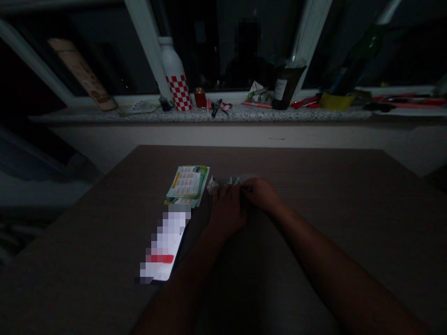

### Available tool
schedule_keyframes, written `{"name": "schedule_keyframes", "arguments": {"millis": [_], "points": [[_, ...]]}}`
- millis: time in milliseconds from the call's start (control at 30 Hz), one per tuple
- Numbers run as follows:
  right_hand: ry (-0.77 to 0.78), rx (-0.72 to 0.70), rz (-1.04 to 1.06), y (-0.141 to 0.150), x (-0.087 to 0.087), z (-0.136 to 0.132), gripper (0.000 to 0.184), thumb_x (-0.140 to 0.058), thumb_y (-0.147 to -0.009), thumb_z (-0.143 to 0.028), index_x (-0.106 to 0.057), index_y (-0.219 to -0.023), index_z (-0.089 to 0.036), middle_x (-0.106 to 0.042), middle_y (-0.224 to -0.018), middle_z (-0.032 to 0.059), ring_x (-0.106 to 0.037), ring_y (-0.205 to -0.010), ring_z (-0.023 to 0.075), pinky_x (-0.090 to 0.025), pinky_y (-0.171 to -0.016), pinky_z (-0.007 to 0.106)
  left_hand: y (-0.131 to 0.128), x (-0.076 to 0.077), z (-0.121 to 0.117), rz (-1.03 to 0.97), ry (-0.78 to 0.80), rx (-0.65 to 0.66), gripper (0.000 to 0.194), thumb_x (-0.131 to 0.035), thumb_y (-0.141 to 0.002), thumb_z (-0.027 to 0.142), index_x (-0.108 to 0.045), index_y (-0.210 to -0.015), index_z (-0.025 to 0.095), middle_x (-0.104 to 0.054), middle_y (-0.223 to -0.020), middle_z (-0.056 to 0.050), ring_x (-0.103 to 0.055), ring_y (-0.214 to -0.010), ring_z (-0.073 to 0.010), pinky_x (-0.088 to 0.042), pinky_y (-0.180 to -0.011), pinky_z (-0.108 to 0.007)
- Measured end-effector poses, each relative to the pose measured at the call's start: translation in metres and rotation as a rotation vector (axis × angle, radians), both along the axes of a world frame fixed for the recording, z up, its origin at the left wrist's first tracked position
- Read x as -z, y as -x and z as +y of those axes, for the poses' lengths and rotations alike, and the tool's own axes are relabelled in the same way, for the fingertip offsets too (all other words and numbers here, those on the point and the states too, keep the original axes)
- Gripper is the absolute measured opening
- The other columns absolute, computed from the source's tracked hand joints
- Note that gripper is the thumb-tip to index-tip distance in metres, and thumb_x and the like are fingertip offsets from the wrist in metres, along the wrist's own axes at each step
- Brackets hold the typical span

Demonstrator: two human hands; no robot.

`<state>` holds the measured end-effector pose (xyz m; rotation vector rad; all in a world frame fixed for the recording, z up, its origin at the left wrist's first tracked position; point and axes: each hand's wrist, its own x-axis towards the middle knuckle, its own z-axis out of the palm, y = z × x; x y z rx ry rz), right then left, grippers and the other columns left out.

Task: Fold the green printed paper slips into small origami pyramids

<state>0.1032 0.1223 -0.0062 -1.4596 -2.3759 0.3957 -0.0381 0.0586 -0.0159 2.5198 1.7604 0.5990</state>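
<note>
On the surface (335, 181), right of the card stack (186, 182), the folded papers (213, 185) form a crosswise row, tips pointing away, immediately beyond the nearer left hand (227, 211); the right hand (262, 192) adjoins its right end, both hands' finger closure indeterminable.

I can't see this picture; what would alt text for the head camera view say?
Two bare hands work at small folded paper pieces on a dim table, beside stacked printed cards and a lit phone, below a cluttered windowsill.
</note>
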Motion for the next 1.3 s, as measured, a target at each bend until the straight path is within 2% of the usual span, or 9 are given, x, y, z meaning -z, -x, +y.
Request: {"name": "schedule_keyframes", "arguments": {"millis": [267,600,867,967,1067,1200,1300], "points": [[-0.012,-0.011,0.006,-0.001,0.003,-0.001,0.026,-0.053,-0.084,-0.024,-0.073,-0.100,-0.023,-0.074,-0.096,0.0073,-0.067,-0.088,0.0216,-0.045,-0.077,0.027,-0.001,-0.001,0.000,0.015,0.006,-0.009,0.055,-0.050,-0.081,0.030,-0.042,-0.130,0.007,-0.054,-0.130,-0.018,-0.039,-0.129,-0.0310,-0.013,-0.112,-0.054],[-0.022,-0.003,0.102,-0.007,0.004,0.001,0.024,-0.054,-0.083,-0.021,-0.073,-0.098,-0.023,-0.074,-0.100,0.0049,-0.067,-0.092,0.0191,-0.047,-0.081,0.025,0.001,-0.003,-0.001,-0.021,-0.079,-0.029,0.049,-0.053,-0.081,0.033,-0.048,-0.125,0.013,-0.055,-0.130,-0.015,-0.040,-0.129,-0.0300,-0.013,-0.112,-0.054],[-0.023,0.029,0.156,-0.010,0.001,-0.003,0.024,-0.055,-0.083,-0.021,-0.073,-0.098,-0.021,-0.075,-0.097,0.0053,-0.068,-0.086,0.0185,-0.048,-0.077,0.025,0.004,-0.008,-0.001,-0.075,-0.121,-0.057,0.047,-0.055,-0.080,0.031,-0.048,-0.124,0.014,-0.056,-0.129,-0.014,-0.043,-0.126,-0.0282,-0.023,-0.111,-0.050],[-0.027,0.037,0.172,-0.013,-0.002,-0.005,0.024,-0.054,-0.083,-0.021,-0.073,-0.097,-0.020,-0.075,-0.093,0.0055,-0.068,-0.081,0.0181,-0.047,-0.073,0.025,0.013,-0.015,-0.001,-0.071,-0.110,-0.114,0.042,-0.055,-0.081,0.029,-0.051,-0.121,0.014,-0.059,-0.123,-0.013,-0.050,-0.117,-0.0270,-0.033,-0.105,-0.045],[-0.028,0.034,0.182,-0.014,-0.004,-0.008,0.022,-0.054,-0.084,-0.021,-0.073,-0.094,-0.019,-0.075,-0.091,0.0061,-0.068,-0.078,0.0179,-0.047,-0.070,0.024,0.030,-0.029,0.000,-0.024,-0.045,-0.191,0.032,-0.053,-0.083,0.027,-0.057,-0.112,0.014,-0.062,-0.116,-0.013,-0.055,-0.111,-0.0266,-0.043,-0.096,-0.039],[-0.028,0.015,0.188,-0.013,-0.006,-0.013,0.022,-0.054,-0.084,-0.022,-0.073,-0.094,-0.019,-0.075,-0.092,0.0061,-0.066,-0.076,0.0175,-0.045,-0.067,0.024,0.060,-0.048,0.007,0.114,0.071,-0.358,0.031,-0.050,-0.084,0.030,-0.063,-0.106,0.013,-0.063,-0.112,-0.015,-0.058,-0.106,-0.0281,-0.047,-0.091,-0.037],[-0.026,0.003,0.188,-0.012,-0.007,-0.016,0.022,-0.054,-0.084,-0.023,-0.073,-0.094,-0.019,-0.074,-0.092,0.0059,-0.066,-0.074,0.0172,-0.045,-0.066,0.024,0.078,-0.054,0.016,0.220,0.198,-0.456,0.039,-0.050,-0.083,0.036,-0.063,-0.109,0.010,-0.063,-0.115,-0.019,-0.059,-0.108,-0.0294,-0.047,-0.089,-0.035]]}}
